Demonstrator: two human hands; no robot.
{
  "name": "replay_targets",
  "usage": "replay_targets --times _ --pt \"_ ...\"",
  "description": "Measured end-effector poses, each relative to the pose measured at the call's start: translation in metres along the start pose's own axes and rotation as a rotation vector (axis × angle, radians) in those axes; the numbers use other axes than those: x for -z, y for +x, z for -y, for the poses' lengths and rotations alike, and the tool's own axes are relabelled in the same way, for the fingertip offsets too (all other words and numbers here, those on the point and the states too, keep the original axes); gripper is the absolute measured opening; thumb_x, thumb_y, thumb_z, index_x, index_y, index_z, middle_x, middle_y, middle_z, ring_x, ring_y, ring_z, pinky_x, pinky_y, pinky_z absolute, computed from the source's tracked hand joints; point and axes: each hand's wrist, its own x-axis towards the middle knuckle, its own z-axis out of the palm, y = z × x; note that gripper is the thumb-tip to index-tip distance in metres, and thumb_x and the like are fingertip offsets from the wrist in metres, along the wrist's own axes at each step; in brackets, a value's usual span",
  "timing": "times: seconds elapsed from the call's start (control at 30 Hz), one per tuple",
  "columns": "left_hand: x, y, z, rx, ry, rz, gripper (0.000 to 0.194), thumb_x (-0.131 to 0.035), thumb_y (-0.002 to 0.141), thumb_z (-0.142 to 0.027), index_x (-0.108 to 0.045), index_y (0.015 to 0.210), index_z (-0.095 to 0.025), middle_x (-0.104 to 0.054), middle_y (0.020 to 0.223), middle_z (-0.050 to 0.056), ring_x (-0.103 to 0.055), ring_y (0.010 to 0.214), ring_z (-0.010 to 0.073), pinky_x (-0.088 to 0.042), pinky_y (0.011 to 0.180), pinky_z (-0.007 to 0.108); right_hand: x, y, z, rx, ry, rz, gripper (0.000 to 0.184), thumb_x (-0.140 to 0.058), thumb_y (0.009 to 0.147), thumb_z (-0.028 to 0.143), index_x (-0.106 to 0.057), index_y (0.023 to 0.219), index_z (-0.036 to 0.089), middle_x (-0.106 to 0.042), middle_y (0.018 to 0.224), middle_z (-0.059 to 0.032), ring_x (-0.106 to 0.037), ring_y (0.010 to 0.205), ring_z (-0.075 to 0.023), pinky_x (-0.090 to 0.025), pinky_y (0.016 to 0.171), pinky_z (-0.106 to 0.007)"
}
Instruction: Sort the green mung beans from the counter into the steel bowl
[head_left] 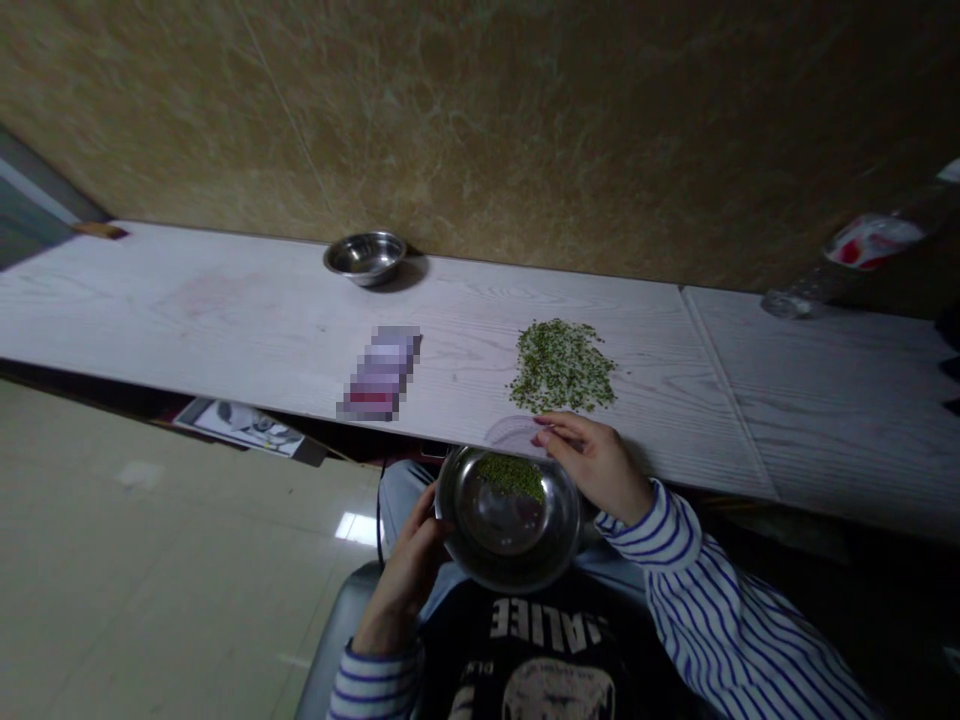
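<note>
Presently: steel bowl (502,525), small green beans (514,478) inside, below desk (465,320) edge; left hand (412,560) curled on rim; right hand (596,462) nearly closed, pinching translucent disc (511,434); loose beans (562,365) on desk beyond. Step, apparently: scraping beans bowlward; next move calls for rim close beneath edge

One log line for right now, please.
left hand: holding large bowl | right hand: at translucent disc | green grains: in bowl, spread on counter

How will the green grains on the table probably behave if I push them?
The grains will probably scatter, as they lie loose and spread out. Each looks tiny, so likely very light. Some may drop off the table, whose edge is near.
</note>
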Motion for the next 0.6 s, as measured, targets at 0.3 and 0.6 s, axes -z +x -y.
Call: replay_targets --times 0.3,0.6 --pt "-0.009 -0.017 0.009 0.046 0.068 -0.056 0.061 -0.069 0.067 -0.023 -0.063 0.128 -0.024 -0.065 0.078 -0.001 -0.056 0.065 0.0171 -0.044 0.056 0.026 0.034 -0.010 -0.001 -0.032 0.041 -0.161 0.036 -0.076 0.080 0.048 -0.076 0.101 0.018 -0.080 0.087 -0.0103 -0.078 0.079 -0.0252 -0.065 0.074 -0.040" --pt "-0.009 -0.014 0.009 0.019 0.128 -0.098 0.066 -0.071 0.068 -0.028 -0.060 0.133 -0.022 -0.065 0.080 -0.001 -0.056 0.065 0.0170 -0.046 0.054 0.027 0.056 -0.025 -0.004 -0.067 0.067 -0.298 0.047 -0.080 0.073 0.057 -0.075 0.099 0.018 -0.080 0.083 -0.0110 -0.077 0.074 -0.0256 -0.065 0.071 -0.041"
